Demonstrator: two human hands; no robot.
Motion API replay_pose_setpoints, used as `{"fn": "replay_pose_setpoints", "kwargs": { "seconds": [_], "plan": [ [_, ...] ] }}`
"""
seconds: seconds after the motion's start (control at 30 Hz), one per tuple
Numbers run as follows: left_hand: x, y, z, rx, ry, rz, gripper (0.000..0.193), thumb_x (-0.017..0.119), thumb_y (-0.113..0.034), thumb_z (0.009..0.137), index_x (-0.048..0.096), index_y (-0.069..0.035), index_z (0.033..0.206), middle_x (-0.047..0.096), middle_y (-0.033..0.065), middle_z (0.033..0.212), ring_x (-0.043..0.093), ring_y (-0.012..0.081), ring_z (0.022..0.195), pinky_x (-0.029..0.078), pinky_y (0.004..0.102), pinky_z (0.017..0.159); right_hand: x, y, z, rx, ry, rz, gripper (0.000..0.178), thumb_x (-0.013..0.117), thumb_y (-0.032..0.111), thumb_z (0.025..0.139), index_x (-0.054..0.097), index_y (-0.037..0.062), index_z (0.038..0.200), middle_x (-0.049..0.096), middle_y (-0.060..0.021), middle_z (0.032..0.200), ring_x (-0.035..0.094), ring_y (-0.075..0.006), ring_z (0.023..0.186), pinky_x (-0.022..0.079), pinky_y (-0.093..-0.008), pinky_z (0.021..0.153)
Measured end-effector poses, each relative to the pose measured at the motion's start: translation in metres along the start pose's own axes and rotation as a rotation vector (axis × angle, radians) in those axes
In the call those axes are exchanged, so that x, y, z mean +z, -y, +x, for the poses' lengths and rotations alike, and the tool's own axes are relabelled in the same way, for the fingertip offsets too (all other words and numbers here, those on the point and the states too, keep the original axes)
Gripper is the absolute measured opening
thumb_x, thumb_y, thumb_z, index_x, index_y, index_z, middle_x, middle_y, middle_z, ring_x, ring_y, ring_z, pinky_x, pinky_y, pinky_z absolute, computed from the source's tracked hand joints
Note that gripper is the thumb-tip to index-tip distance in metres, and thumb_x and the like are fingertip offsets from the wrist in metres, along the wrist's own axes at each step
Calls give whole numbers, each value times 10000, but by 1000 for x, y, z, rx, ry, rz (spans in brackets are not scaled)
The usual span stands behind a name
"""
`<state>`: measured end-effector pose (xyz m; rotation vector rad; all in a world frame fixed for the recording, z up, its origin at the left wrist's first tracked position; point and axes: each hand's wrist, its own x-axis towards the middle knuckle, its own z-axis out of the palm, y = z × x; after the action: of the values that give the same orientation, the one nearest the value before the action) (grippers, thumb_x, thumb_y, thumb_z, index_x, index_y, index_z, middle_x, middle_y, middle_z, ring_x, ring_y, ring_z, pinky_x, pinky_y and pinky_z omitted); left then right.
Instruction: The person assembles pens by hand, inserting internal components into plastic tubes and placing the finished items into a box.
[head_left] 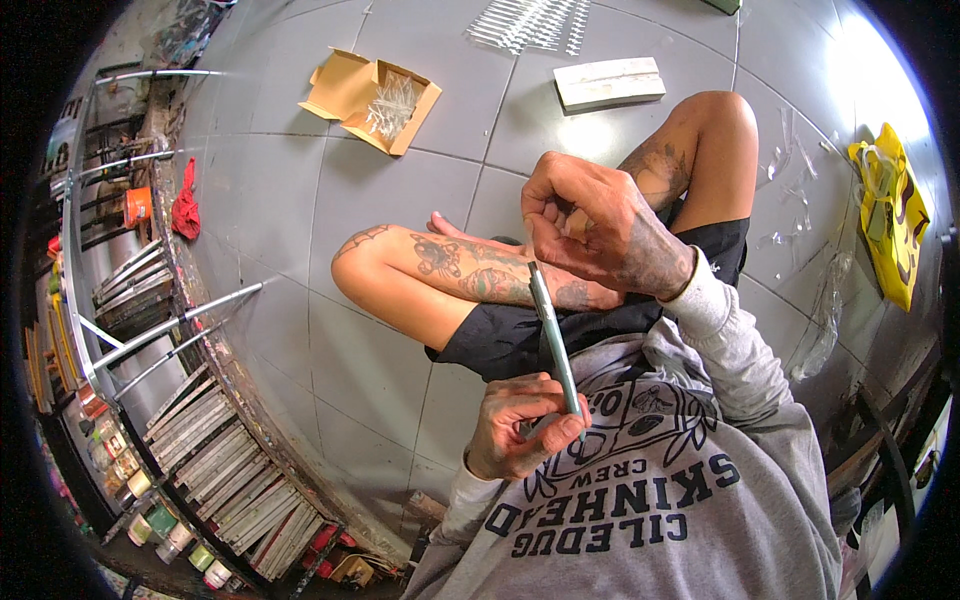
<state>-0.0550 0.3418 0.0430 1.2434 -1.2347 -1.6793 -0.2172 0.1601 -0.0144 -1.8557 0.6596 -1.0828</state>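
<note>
My left hand (525,425) is closed around the lower part of a slim grey-green pen (556,345), in front of my sweatshirt. The pen tilts up and away, its dark upper end just below my right hand (605,220). That hand has its fingers curled together in a pinch above my crossed legs. Anything between those fingertips is too small or hidden to make out. Past my left knee, an opened brown cardboard box (425,107) holds a loose pile of clear plastic pieces (393,103).
Rows of slender white pieces (530,22) lie on the grey tiles beyond a white block (608,83). At right are a yellow bag (890,220) and clear plastic scraps (832,290). A metal rack (180,325) with stacked frames, jars and a red cloth (186,205) stands left.
</note>
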Motion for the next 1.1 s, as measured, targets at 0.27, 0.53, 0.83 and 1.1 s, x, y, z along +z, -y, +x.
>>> {"fn": "replay_pose_setpoints", "kwargs": {
  "seconds": [0.27,0.53,0.83,1.1],
  "plan": [
    [2,0,0,39,-5,12,176,713,-146,891,763,14,837,744,90,834,636,167,693,504,296,662,0,-4,0,-9,-13,-27,199,653,-66,763,547,33,900,569,-66,781,591,-193,661,509,-313,616],
    [3,3,-2,34,2,-3,189,709,-155,900,764,15,840,744,88,835,626,156,694,497,293,649,-2,-5,1,-14,-17,-46,200,673,-49,767,549,35,898,570,-64,786,594,-193,672,511,-315,622],
    [3,3,-2,25,10,-7,200,705,-167,903,766,13,843,746,85,838,623,154,690,496,296,651,-2,-6,1,16,-11,-36,215,673,-53,764,545,37,911,571,-64,782,595,-193,670,514,-313,620],
    [5,3,-4,7,9,-25,193,704,-166,903,763,7,842,746,83,851,642,165,708,500,295,668,-1,-10,3,-11,-49,-73,207,672,-45,769,548,41,911,581,-52,788,599,-166,679,520,-297,624]
  ]
}}
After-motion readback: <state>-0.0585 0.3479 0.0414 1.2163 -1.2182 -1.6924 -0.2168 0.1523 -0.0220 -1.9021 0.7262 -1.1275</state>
